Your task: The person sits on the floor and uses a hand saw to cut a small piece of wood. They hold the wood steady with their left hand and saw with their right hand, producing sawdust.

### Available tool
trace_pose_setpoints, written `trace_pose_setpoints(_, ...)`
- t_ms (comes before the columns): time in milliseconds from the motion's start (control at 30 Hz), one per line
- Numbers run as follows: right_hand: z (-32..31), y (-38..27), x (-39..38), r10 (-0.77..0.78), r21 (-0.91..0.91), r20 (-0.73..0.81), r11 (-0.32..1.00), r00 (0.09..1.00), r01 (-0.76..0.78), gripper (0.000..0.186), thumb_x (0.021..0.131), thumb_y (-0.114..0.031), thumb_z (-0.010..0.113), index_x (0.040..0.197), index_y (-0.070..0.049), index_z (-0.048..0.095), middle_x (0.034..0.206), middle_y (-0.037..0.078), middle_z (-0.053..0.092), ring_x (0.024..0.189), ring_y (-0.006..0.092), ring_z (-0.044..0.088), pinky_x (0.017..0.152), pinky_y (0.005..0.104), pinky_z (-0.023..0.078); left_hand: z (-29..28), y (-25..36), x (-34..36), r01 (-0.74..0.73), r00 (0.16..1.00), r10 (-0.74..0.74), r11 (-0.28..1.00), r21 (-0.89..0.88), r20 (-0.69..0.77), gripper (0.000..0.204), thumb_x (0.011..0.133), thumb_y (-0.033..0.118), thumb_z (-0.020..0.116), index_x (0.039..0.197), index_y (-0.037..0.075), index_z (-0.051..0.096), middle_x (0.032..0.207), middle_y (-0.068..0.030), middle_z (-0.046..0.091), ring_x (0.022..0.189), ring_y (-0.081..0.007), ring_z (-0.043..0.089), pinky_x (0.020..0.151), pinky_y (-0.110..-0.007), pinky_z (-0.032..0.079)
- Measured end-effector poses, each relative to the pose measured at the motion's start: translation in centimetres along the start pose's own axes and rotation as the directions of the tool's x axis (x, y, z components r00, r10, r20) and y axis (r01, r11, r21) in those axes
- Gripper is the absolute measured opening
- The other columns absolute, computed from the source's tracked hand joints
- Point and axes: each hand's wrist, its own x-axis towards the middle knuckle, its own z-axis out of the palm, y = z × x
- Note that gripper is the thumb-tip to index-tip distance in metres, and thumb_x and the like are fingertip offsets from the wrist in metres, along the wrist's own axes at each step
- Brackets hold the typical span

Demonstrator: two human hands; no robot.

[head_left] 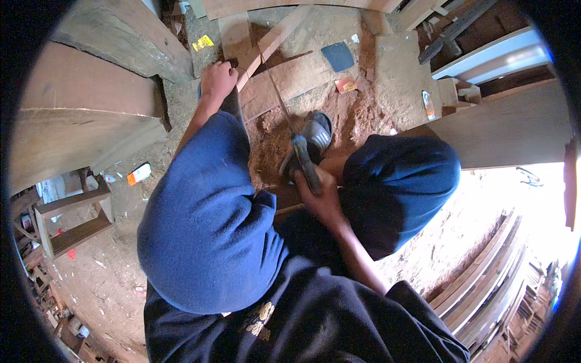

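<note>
My right hand (321,195) is wrapped round the dark handle of a handsaw (281,101) between my knees. The saw's thin blade, seen nearly edge-on, runs forward and its far end meets a narrow wooden strip (279,35). That strip lies slanted over a flat board (292,81) on the ground. At the strip's near end, my left hand (219,80) is closed against it, just beyond my left knee. The undersides of its fingers are hidden. A sandaled foot (318,130) rests beside the saw's handle.
Sawdust and scraps cover the ground, with a dark blue square piece (338,56) near the board. A large wooden panel (91,81) stands left, another (508,124) right. A small wooden frame (75,221) sits at left, and stacked planks (484,272) lie at lower right.
</note>
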Motion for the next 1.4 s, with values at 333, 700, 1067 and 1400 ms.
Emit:
trace_pose_setpoints(333,-0.1,-0.6,1.4,0.183,-0.133,0.058,0.976,0.981,-0.175,0.022,0.092,-0.021,0.067,0.083,-0.002,0.060,0.068,0.000,0.051,0.064,0.0089,0.047,0.059,0.0308,0.042,-0.5,1.3,-0.2,-0.014,0.999,0.011,0.999,0.052,0.044,0.026,0.084,0.030,0.061,0.084,0.006,0.070,0.089,-0.0164,0.070,0.081,-0.0357,0.068,0.076,-0.050,0.053)
trace_pose_setpoints(700,-0.2,2.4,1.1,0.172,-0.052,0.133,0.985,0.976,-0.166,0.015,0.093,-0.017,0.065,0.090,-0.002,0.064,0.073,0.000,0.057,0.068,0.0084,0.052,0.059,0.0292,0.044,-1.2,0.0,-0.4,-0.061,0.997,0.053,0.986,0.153,0.059,0.026,0.085,0.032,0.063,0.087,0.008,0.071,0.090,-0.0143,0.071,0.086,-0.0356,0.068,0.079,-0.048,0.053)
trace_pose_setpoints(1067,-3.2,-0.7,1.3,0.335,0.104,0.092,0.933,0.938,-0.344,0.012,0.092,-0.012,0.064,0.093,0.000,0.061,0.079,0.002,0.060,0.075,0.0105,0.053,0.066,0.0291,0.045,-1.2,2.2,-0.3,0.092,0.995,-0.092,0.996,0.009,-0.026,0.023,0.082,0.028,0.062,0.081,0.006,0.069,0.086,-0.0139,0.069,0.086,-0.0339,0.067,0.080,-0.048,0.052)
trace_pose_setpoints(1400,-3.4,-2.8,0.5,0.339,0.093,0.109,0.932,0.934,-0.350,0.021,0.091,-0.016,0.065,0.096,0.004,0.061,0.076,0.010,0.061,0.074,0.0120,0.052,0.067,0.0324,0.046,-1.8,1.6,-0.5,0.125,0.982,-0.143,0.981,0.146,0.121,0.027,0.086,0.036,0.061,0.093,0.013,0.072,0.090,-0.0134,0.071,0.087,-0.0362,0.068,0.078,-0.047,0.054)
